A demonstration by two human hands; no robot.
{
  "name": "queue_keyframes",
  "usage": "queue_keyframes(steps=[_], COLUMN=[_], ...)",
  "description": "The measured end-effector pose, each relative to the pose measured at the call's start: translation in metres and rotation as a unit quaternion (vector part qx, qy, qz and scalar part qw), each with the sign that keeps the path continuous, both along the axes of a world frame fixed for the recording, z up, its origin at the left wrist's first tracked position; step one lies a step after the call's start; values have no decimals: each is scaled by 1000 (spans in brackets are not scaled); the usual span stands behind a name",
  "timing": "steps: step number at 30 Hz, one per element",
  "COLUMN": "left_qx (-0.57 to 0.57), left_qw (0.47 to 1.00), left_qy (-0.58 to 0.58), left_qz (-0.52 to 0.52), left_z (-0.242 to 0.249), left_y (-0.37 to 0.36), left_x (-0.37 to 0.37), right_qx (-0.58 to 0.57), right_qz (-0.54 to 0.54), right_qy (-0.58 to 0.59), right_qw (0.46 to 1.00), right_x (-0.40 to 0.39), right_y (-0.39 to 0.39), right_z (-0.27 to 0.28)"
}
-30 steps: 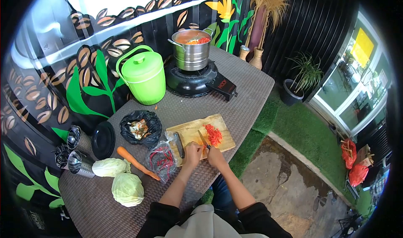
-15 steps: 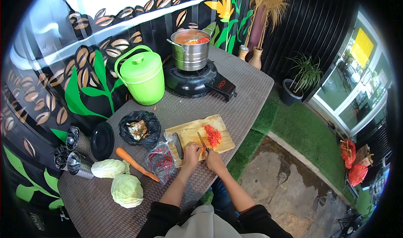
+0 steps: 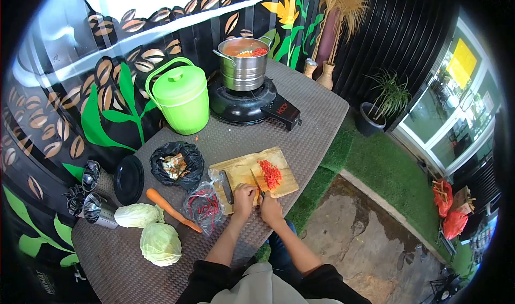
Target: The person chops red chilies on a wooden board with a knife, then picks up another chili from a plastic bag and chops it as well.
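On the wooden cutting board (image 3: 240, 165), my right hand (image 3: 271, 209) is closed round the handle of a knife (image 3: 256, 181). The blade points away from me. Just to its left, my left hand (image 3: 244, 198) is closed, fingers bunched at the board near the blade; a small orange-red bit shows by its fingertips, too small to name surely. Finely chopped red pieces, probably chili (image 3: 270, 174), lie heaped at the board's right side. A dark second blade (image 3: 228, 188) lies along the board's left edge. Beside it is a clear plastic bag with red chilies (image 3: 206, 207).
A carrot (image 3: 173, 210), a napa cabbage (image 3: 138, 215) and a round cabbage (image 3: 161, 244) lie at left. A black bag of scraps (image 3: 177, 166) stands behind them. Farther back are a green lidded bucket (image 3: 182, 100) and a steel pot (image 3: 243, 71) on a portable stove (image 3: 241, 102).
The knife and my right hand have shifted slightly left, closer to my left hand. The whole view has also moved a little. Both hands stay closed.
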State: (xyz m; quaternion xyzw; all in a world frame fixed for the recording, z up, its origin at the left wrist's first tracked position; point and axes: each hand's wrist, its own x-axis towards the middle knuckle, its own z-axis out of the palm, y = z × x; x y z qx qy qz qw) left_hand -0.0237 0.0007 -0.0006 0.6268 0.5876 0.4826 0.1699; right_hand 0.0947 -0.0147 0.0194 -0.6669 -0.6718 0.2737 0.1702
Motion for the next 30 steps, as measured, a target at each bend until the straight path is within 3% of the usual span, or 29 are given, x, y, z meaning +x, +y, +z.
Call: queue_keyframes(steps=[3, 6, 9, 11, 14, 17, 20, 21, 23, 27, 30], left_qx=[8, -20, -14, -17, -30, -65, -79, -80, -81, -90, -54], left_qw=[1000, 1000, 999, 1000, 999, 997, 995, 995, 994, 993, 997], left_qy=[15, 18, 28, -12, -32, -15, -18, -18, -30, -41, -16], left_qz=[-2, 1, 5, 2, 15, 45, 64, 65, 61, 62, 57], left_z=[0, 3, 0, -1, -3, -1, 3, 3, 3, 0, 1], left_y=[-3, -1, -1, 0, 0, -3, -5, -6, -5, -7, -6], left_x=[-1, -3, -3, -2, 1, 5, 8, 9, 10, 11, 9], right_qx=[-38, -46, -56, -7, -37, -6, -22, -22, -41, -46, -40], right_qz=[-3, 66, 66, -28, -35, 45, 59, 60, -40, -42, 19], right_qy=[3, 20, 8, 14, 15, 42, 16, 16, -6, -8, -12], right_qw=[999, 997, 996, 999, 999, 998, 998, 998, 998, 998, 999], right_x=[1, 9, 6, -6, -10, 2, 4, 0, -11, -13, -2], right_y=[8, 21, 10, -6, -2, 19, 21, 14, -3, 3, 18], right_z=[0, 0, 5, 6, 9, -16, -18, -8, 7, 5, -1])
